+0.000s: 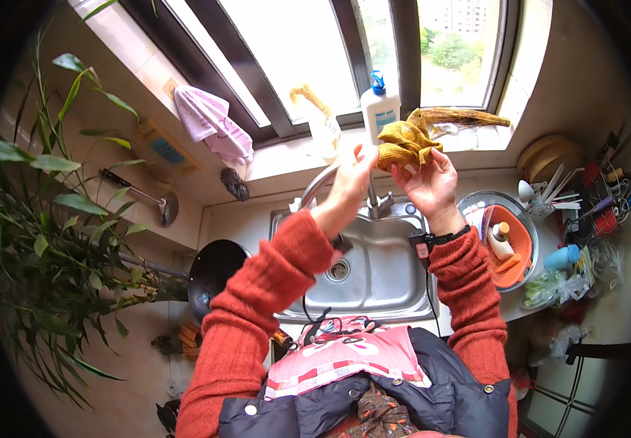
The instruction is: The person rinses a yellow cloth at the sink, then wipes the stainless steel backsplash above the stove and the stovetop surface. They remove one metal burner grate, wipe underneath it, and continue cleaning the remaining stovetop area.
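Supporting bunched mustard-yellow cloth [407, 142] at its lower edge with loosely spread fingers of the right hand [432, 186]; holding left hand [350, 179] close at its left side with fingers curled, cannot tell whether pinching. Raised, apparently in mid-air, above the far side of the sink [388, 255], near the faucet [377, 205] and in front of the white pump bottle [379, 109] on the windowsill [286, 166]. Judged partway through handling: already taken up, not yet opened flat, set down or released.
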Demonstrator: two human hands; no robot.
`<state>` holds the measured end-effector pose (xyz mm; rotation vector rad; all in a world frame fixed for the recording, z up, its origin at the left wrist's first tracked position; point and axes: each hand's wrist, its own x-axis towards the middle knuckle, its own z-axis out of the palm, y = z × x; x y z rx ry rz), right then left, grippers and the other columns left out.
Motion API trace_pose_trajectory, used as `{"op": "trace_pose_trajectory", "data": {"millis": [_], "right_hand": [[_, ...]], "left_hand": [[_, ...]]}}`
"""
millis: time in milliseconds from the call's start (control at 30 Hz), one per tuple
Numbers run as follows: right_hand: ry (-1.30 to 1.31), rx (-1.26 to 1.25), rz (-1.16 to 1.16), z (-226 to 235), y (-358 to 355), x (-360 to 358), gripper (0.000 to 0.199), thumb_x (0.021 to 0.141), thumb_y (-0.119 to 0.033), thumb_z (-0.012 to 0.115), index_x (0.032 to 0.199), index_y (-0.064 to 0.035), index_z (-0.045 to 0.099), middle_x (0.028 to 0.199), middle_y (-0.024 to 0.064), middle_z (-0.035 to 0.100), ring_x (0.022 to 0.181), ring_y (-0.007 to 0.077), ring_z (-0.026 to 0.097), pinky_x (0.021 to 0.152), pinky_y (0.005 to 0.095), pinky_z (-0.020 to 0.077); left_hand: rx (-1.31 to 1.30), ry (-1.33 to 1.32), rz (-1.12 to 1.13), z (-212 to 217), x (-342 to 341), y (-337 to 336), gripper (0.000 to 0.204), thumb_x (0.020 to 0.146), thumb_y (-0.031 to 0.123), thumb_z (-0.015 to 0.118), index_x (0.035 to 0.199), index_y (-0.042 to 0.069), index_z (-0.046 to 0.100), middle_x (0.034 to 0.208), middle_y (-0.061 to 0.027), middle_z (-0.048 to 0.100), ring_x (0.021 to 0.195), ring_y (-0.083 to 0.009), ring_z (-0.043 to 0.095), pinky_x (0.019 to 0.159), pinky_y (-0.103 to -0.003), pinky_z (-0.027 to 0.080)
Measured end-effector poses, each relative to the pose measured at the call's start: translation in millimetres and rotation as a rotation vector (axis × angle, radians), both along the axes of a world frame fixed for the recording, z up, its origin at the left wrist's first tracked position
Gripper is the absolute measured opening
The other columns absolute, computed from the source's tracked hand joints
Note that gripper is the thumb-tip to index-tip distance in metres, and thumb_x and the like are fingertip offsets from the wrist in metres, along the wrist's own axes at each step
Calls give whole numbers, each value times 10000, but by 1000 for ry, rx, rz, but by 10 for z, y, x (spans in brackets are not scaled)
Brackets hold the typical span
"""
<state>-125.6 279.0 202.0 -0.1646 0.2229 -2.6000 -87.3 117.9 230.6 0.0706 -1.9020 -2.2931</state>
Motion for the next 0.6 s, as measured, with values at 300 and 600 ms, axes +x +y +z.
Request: {"op": "trace_pose_trajectory", "data": {"millis": [300, 600], "right_hand": [[-100, 505, -86, -274, -107, 887, 365, 909, -358, 502, 1192, -128, 501, 1129, 39, 565, 1046, 203, 509, 900, 469, 417], [302, 819, -240, -491, -725, 1650, 419, 959, -229, 427, 1302, 12, 425, 1279, 89, 476, 1177, 161, 417, 998, 264, 305]], "left_hand": [[697, 40, -156, -662, 622, 138, 489, 964, 434, 373, 1275, 62, 436, 1228, -106, 533, 1119, -235, 519, 964, -371, 390], [234, -106, -112, -719, 1052, 14, 527, 987, 308, 339, 1422, 28, 236, 1398, -142, 368, 1269, -208, 366, 1027, -289, 313]]}}
